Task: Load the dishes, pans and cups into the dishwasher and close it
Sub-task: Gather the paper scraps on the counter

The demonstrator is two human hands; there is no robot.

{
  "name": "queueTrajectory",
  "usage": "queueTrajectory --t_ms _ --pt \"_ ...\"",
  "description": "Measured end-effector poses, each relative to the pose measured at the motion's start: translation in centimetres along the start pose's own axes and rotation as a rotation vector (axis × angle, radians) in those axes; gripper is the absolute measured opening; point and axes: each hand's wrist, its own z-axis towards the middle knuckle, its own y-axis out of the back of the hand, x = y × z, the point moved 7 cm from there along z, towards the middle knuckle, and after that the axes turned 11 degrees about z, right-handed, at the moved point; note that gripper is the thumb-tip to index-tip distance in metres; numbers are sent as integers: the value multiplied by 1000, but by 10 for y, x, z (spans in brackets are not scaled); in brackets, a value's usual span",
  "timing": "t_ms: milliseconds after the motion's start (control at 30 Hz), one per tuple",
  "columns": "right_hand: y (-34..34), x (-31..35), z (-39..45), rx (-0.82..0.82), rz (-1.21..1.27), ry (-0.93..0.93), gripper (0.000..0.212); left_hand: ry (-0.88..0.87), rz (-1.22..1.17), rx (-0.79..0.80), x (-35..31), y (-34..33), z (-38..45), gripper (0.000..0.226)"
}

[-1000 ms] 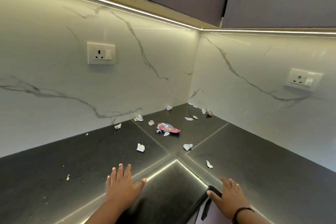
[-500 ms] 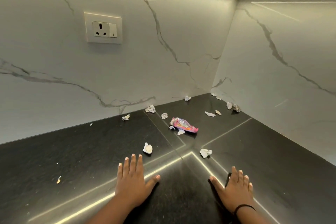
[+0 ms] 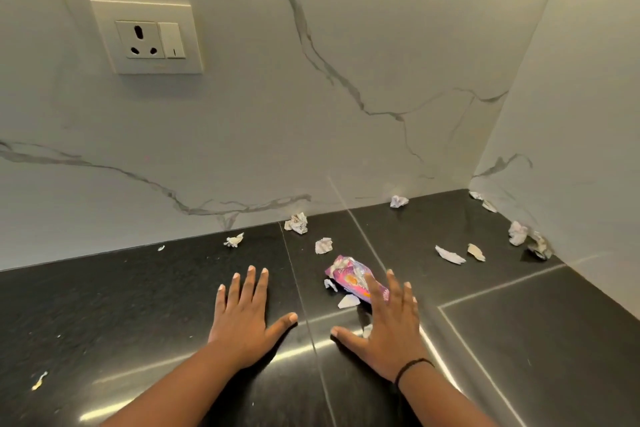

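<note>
Both hands flat and spread on the black countertop (image 3: 121, 305), left hand (image 3: 244, 317) on bare stone, right hand (image 3: 388, 322) partly over a pink wrapper (image 3: 349, 279), print too blurry to read. Paper scraps (image 3: 297, 222) crowd the back corner; no dishes or dishwasher in view.

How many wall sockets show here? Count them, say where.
1: the wall socket sits on the marble backsplash, upper left, above the black counter. Others may lie outside the frame.
</note>
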Motion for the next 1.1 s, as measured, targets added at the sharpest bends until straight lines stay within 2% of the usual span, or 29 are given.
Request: queueTrajectory --t_ms 100,233,300,400,567,667,767,900,967,1033,1100 --pt "-7 19 53 42 -17 59 104 9 29 6 3 2 31 103" --pt "-28 40 97 76 -18 86 79 98 37 -35 27 9 83 107" --pt "-34 42 106 31 29 106 64 146 -3 -41 40 8 108 108" --pt "-34 44 113 -135 141 214 41 150 -92 -35 44 5 131 105" --pt "-30 38 111 -267 146 194 27 -54 -116 -146 9 15 146 89" --pt "-27 39 105 -267 116 155 25 -190 -142 -125 -17 16 154 87" --pt "-23 42 103 -248 164 161 10 -316 -224 -55 -46 18 163 85" --pt "-26 41 103 -120 188 147 37 -446 -137 -47 -79 19 177 82" --pt "-27 46 104 -69 169 202 29 -419 -133 -116 -82 21 182 59" --pt "-27 47 104 -62 190 215 37 -382 -208 -190 -80 26 181 32" --pt "-23 49 102 -91 191 217 42 -369 -241 -207 -79 26 179 22"
